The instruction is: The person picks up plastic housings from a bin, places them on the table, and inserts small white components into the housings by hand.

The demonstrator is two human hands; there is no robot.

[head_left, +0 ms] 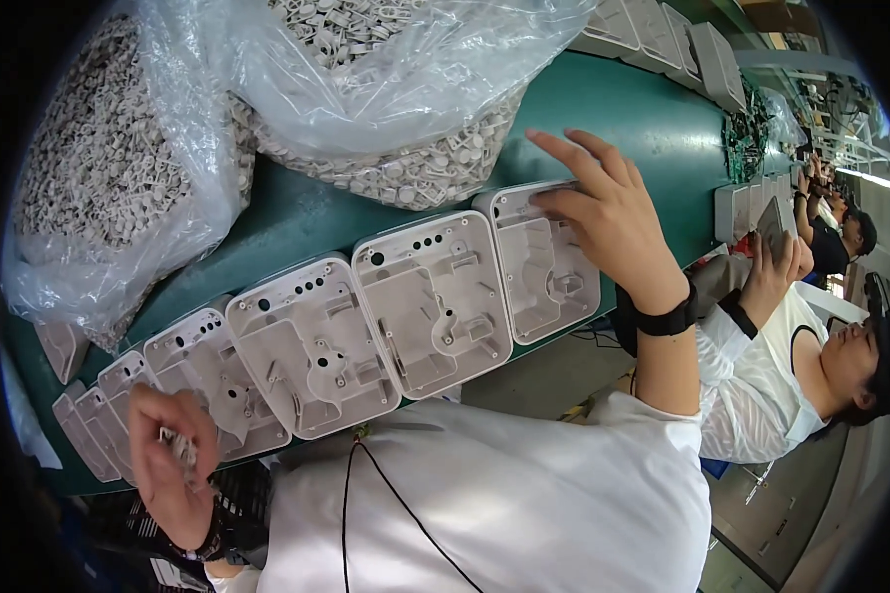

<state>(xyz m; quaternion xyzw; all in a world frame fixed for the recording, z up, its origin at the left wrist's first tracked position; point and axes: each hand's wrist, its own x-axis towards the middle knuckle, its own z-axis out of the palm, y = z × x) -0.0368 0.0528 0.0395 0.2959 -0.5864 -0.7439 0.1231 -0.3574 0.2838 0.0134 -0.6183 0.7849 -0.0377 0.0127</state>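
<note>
A row of pale grey plastic housings (311, 341) lies along the near edge of the green table, hollow sides up. My right hand (608, 212) is over the rightmost housing (539, 262), its fingers stretched out and apart. The thumb reaches to that housing's upper edge; whether it presses on a small part there I cannot make out. My left hand (158, 450) is curled above the smaller-looking housings (99, 430) at the left end. Several small pale plastic parts (181, 450) show inside its bent fingers.
Two clear plastic bags (396, 109) (109, 148) full of small pale parts stand on the green table (603, 109) behind the row. More housings (653, 40) stand at the far right. A co-worker in white (761, 376) sits to the right, holding a grey piece (771, 225).
</note>
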